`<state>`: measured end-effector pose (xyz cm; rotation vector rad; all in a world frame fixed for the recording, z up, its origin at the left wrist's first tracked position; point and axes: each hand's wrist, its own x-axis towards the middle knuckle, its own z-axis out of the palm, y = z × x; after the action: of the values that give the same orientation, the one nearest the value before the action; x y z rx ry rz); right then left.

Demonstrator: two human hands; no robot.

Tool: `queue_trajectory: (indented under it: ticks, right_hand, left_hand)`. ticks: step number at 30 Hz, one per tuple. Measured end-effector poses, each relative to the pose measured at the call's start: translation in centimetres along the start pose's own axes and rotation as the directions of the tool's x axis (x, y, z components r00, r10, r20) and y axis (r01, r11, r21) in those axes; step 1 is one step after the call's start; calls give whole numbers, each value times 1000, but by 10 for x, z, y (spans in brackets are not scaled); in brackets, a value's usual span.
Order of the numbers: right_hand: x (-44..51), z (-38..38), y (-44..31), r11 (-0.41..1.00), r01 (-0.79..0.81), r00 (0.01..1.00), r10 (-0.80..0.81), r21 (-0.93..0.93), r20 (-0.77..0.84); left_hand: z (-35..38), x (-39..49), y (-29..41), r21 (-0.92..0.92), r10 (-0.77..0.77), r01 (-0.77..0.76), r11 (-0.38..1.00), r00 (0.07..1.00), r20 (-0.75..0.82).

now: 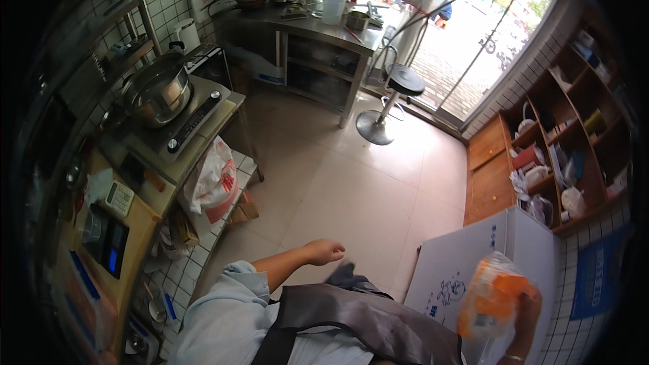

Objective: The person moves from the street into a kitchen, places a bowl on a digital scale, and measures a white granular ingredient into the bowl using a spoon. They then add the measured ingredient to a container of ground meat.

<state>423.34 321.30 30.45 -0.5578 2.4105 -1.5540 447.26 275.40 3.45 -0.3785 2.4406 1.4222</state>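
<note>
My right hand [528, 301] grips an orange-and-clear plastic package [491, 295] that bears print. I hold it at my right side, in front of a white freezer or refrigerator [461, 251] with blue markings; what is inside the package is not clear. Over the tiled floor [355, 197], my left hand [324, 252] hangs in front of my body with loosely bent fingers and nothing in it. A dark apron [350, 314] covers my front.
To the left, a steel pot [157, 91] stands on an induction cooker [195, 121], with a calculator [119, 197] and a digital scale [104, 238] nearer. A stool [404, 79] stands by the steel table [309, 25]. Wooden shelves [550, 101] line the right wall.
</note>
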Motion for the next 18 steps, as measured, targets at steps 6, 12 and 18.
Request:
queue_trajectory:
  ticks: [6, 12, 18]
  right_hand:
    - [199, 192, 24, 966, -242, 933, 205, 93, 297]
    - [392, 403, 43, 915, -377, 767, 394, -143, 506]
    - [531, 630, 36, 868, -494, 750, 456, -53, 480]
  left_hand:
    - [-101, 53, -149, -479, -286, 143, 866, 928, -239]
    - [-114, -42, -294, -509, -786, 603, 614, 413, -460]
    - [-37, -89, -320, -319, -887, 833, 452, 458, -62]
